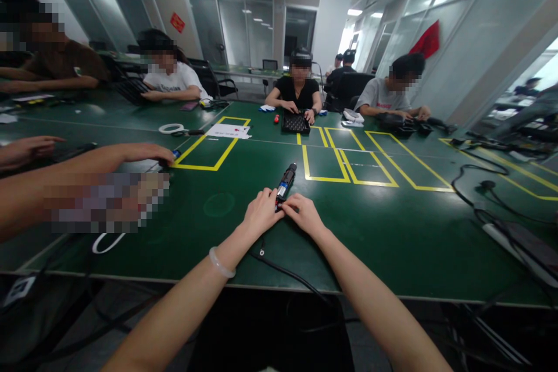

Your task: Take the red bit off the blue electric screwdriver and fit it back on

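A slim black handheld device lies on the green table in front of me, its narrow end pointing away. Along its body shows a blue-and-white cylinder, and a small red spot is visible near my fingers. My left hand is closed around the device's near end. From the other side, my right hand pinches at that same end, its fingertips meeting the left ones; what exactly it pinches is hidden. Just below the hands, a black cable with a small ring-shaped end runs toward the table's front edge.
At my left, a co-worker's arm reaches across the table. Yellow tape outlines mark the tabletop. A white paper and a white cable loop lie beyond. Black cables spread at right. Several people sit opposite.
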Available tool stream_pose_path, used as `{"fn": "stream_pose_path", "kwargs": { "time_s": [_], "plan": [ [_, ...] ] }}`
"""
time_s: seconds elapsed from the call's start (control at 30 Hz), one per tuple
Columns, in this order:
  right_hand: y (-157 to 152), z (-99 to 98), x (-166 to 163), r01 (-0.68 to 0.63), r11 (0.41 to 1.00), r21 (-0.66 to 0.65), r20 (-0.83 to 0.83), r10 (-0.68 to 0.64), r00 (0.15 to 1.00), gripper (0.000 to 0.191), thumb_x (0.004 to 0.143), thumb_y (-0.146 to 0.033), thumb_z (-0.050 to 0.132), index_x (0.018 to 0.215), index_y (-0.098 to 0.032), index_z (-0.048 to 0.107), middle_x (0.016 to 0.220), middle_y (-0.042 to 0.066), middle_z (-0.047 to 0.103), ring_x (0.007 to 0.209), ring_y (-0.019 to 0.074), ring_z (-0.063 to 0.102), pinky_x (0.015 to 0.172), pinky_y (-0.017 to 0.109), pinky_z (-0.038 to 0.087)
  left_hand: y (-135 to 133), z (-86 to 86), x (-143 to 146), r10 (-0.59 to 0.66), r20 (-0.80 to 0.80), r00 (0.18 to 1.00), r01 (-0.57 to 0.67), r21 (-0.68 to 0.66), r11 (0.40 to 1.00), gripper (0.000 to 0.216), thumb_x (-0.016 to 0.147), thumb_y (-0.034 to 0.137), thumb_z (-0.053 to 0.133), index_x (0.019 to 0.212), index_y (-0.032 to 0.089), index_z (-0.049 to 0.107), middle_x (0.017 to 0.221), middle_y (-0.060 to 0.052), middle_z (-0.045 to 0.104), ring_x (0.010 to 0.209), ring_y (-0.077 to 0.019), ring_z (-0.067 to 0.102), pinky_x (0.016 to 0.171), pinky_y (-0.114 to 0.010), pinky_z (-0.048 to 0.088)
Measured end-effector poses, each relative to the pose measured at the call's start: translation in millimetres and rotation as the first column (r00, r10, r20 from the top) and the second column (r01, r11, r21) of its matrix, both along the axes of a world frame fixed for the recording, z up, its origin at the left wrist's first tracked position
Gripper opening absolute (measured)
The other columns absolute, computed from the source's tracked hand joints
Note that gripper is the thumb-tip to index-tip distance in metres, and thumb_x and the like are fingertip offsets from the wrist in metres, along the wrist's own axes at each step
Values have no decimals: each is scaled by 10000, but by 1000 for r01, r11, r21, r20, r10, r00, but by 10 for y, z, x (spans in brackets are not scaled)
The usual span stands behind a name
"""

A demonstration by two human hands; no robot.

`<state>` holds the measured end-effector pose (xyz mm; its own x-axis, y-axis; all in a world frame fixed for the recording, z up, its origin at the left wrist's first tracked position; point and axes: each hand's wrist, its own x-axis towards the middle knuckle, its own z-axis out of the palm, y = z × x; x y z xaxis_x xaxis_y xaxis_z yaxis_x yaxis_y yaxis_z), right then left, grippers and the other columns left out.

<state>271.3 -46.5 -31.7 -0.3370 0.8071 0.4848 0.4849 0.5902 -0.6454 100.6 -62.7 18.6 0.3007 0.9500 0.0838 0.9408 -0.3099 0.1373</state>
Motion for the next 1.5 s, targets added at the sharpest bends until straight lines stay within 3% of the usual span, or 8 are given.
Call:
{"fn": "stream_pose_path", "kwargs": {
  "time_s": [0.27, 0.43, 0.83, 1.03, 1.23, 1.37, 1.5],
  "plan": [
    [-22, 31, 16, 26, 1000, -16, -37, -27, 999, 206, 967, -290, 554, 882, -188, 711, 835, 42, 646, 751, 156, 591, 713, 272, 455, 10, -35, 35, 53, -40, 998, -51, 62, 997, 510, 965, 444, 491, 1399, 178, 459, 1201, -147, 561, 1084, -283, 582, 838, -369, 511],
    [26, -26, 62, 65, 996, -60, -54, -69, 996, 180, 953, -266, 557, 891, -189, 707, 855, 38, 643, 752, 150, 582, 705, 261, 450, 27, -22, -114, 74, -59, 995, -71, 49, 996, 551, 951, 495, 514, 1409, 196, 455, 1257, -146, 546, 1126, -289, 559, 833, -356, 513],
    [7, -8, 64, 55, 993, -101, -46, -60, 997, 166, 936, -239, 566, 883, -182, 713, 841, 37, 656, 734, 149, 584, 708, 266, 446, 240, 13, -1153, 290, -41, 956, -292, -48, 955, 649, 945, 556, 383, 1469, 174, 413, 1372, -199, 482, 1209, -356, 510, 883, -459, 516],
    [19, -24, 63, 57, 993, -104, -55, -63, 996, 168, 933, -248, 572, 872, -186, 715, 835, 34, 659, 720, 144, 571, 701, 261, 445, 344, -32, -1591, 398, -48, 916, -399, -22, 917, 631, 943, 568, 360, 1448, 196, 428, 1388, -199, 478, 1200, -377, 529, 892, -479, 514],
    [42, -58, 61, 57, 992, -111, -53, -64, 997, 187, 934, -261, 561, 876, -181, 720, 842, 39, 667, 719, 148, 575, 690, 264, 435, 254, 0, -1510, 401, -67, 913, -386, 170, 907, 481, 923, 428, 466, 1298, 128, 499, 1295, -199, 518, 1135, -342, 561, 819, -427, 541],
    [41, -63, 61, 60, 992, -109, -57, -66, 996, 192, 934, -270, 565, 869, -177, 720, 821, 36, 657, 714, 148, 573, 686, 265, 430, 204, 62, -1440, 378, -111, 919, -362, 142, 921, 374, 915, 366, 469, 1202, 138, 542, 1270, -191, 536, 1113, -336, 585, 743, -400, 550],
    [43, -66, 62, 57, 991, -122, -65, -66, 996, 185, 928, -277, 572, 867, -187, 721, 830, 35, 670, 724, 150, 584, 689, 264, 439, 204, 147, -1436, 431, -95, 897, -419, 124, 900, 381, 964, 390, 360, 1158, 137, 569, 1203, -189, 595, 1023, -341, 639, 762, -438, 543]
  ]
}}
